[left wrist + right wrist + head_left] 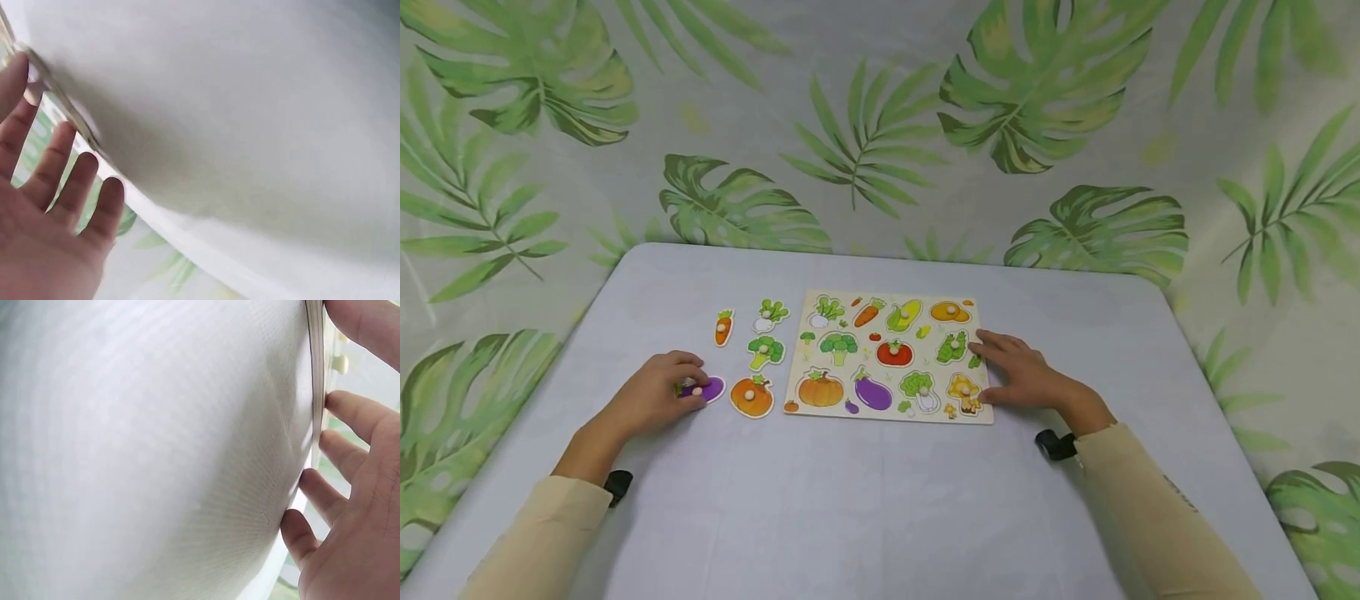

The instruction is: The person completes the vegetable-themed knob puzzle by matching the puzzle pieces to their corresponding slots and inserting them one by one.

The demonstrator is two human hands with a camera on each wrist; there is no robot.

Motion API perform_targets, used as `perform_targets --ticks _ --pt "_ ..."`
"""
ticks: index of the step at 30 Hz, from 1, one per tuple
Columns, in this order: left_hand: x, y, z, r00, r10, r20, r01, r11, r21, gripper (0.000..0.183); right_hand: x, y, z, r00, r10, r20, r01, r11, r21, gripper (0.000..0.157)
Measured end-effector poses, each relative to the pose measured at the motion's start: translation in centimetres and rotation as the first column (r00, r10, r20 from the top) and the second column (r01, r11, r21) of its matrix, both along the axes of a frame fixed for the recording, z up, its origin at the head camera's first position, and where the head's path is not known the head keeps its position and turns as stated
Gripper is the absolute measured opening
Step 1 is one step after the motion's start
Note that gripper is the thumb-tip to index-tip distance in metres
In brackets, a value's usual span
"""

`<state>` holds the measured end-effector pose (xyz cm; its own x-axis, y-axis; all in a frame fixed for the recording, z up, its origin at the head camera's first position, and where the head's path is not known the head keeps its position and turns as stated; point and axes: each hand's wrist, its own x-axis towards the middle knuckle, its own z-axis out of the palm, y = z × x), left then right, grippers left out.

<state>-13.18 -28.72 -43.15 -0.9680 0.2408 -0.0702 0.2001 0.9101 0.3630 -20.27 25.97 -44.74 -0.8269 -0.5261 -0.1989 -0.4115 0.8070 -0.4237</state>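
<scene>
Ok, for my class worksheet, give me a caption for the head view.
Left hand at the purple eggplant piece, right hand at the right edge of the vegetable puzzle board.

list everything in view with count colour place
cream rectangular puzzle board: 1, cream, centre
knobbed vegetable pieces: 6, mixed colours, in board
knobbed carrot piece: 1, orange, left of board
knobbed turnip piece: 1, white-green, right of carrot
knobbed broccoli piece: 1, green, nearer than turnip
knobbed pumpkin piece: 1, orange, nearer than broccoli
knobbed eggplant piece: 1, purple, left of pumpkin
white cloth-covered table: 1, white, underneath
leaf-print cloth backdrop: 1, white-green, behind table
black wrist devices: 2, black, wrists
beige sleeves: 2, beige, forearms
left grip: 1, bare, at eggplant
right grip: 1, bare, touching board's right edge
</scene>
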Motion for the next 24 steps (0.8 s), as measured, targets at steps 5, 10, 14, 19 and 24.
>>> perform_targets --ticks 5,10,14,19,24 --pt "-0.5 -1.0 -0.4 0.998 -0.016 0.055 0.007 0.989 0.149 0.019 0.1 0.1 0.1 1.0 -0.004 -0.003 0.004 1.0 -0.006 0.08" --pt "-0.8 -1.5 -0.6 0.998 -0.026 0.064 0.013 0.981 0.192 0.02 0.1 0.1 0.0 1.0 -0.011 0.016 0.012 1.0 -0.013 0.08" --pt "-0.7 -1.7 -0.5 0.998 -0.018 0.068 0.003 0.979 0.203 0.02 -0.1 0.0 0.0 1.0 -0.005 0.019 0.005 1.0 -0.016 0.08" --pt "-0.6 -1.7 -0.4 0.997 0.008 0.072 -0.025 0.973 0.228 0.016 -0.2 0.1 -0.1 0.999 -0.015 0.028 0.015 1.0 -0.01 0.081" --pt "-0.4 -1.7 -0.3 0.995 0.044 0.087 -0.063 0.971 0.229 0.012 -0.2 0.2 -0.1 0.999 -0.014 0.03 0.014 1.0 -0.008 0.081"
